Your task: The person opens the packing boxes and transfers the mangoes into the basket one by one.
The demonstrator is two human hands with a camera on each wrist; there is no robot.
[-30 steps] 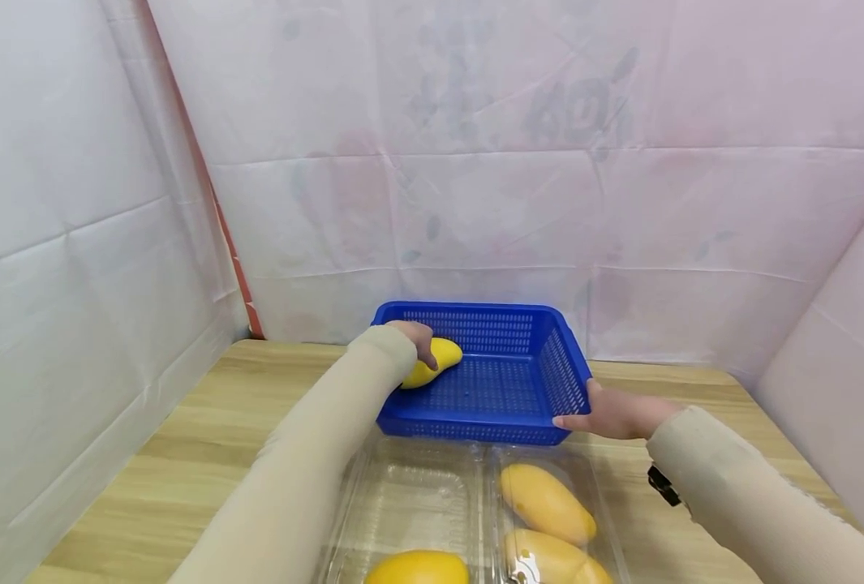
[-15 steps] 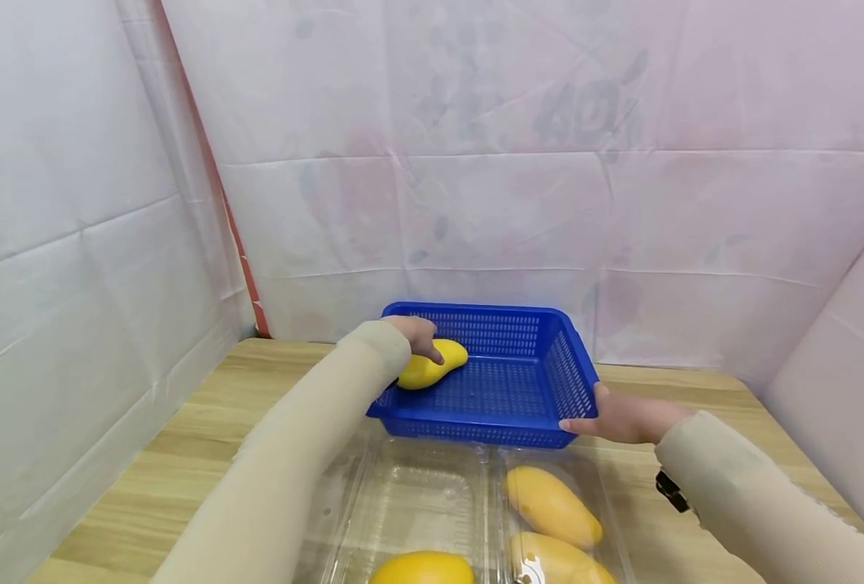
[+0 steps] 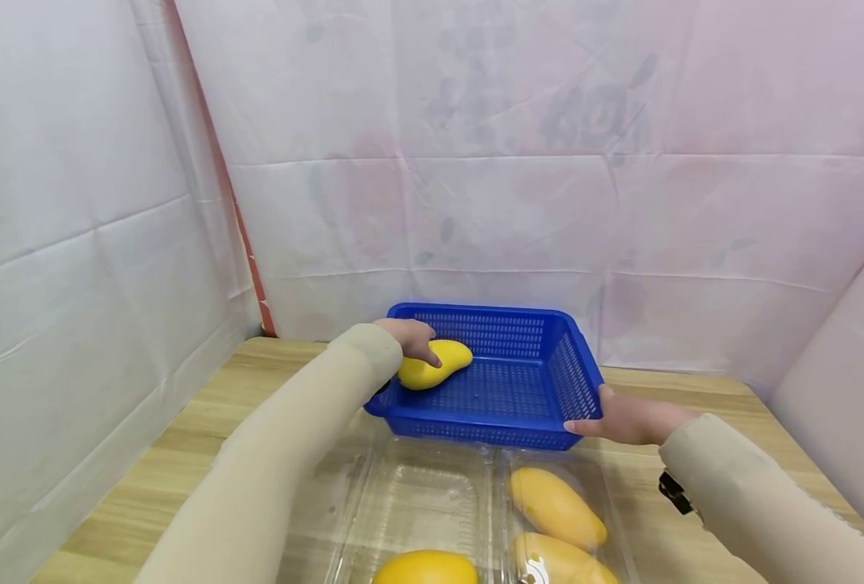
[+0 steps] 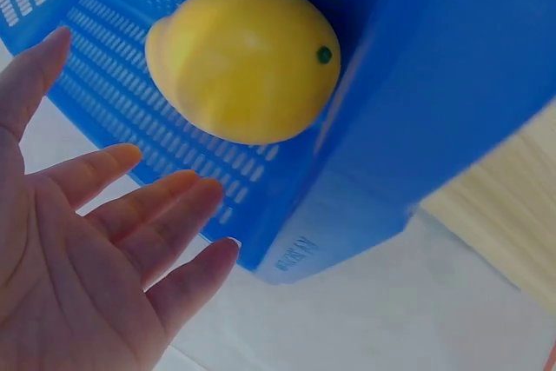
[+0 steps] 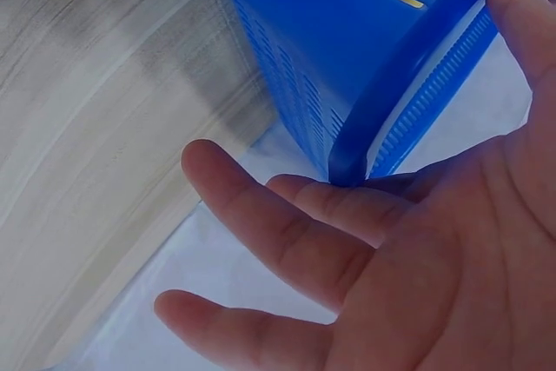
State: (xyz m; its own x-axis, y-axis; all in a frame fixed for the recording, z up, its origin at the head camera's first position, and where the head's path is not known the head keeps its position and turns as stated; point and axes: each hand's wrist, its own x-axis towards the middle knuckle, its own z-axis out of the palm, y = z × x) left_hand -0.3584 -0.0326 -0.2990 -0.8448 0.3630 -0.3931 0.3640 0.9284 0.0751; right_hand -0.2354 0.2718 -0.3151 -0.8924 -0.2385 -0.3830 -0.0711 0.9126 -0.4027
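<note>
Yellow mango [image 3: 448, 367], resting in the left side of the blue basket [image 3: 512, 391], mid-frame; left hand [image 3: 410, 337] has eased leftward off it, fingers spread and apart, so it seems released. Right hand [image 3: 625, 415], well apart from the left: fingers spread, thumb touching the basket's near right corner. Clear container [image 3: 432, 507], bottom of frame: one deeper-yellow mango [image 3: 426, 569] left, two paler mangoes [image 3: 557, 507] right.

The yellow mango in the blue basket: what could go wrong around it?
The left hand has its fingers spread, not curled round the yellow mango, so it might roll or slip. The right hand touches one corner of the blue basket, so a push there could slide it. The clear plastic container sits just in front, so it might get bumped.
</note>
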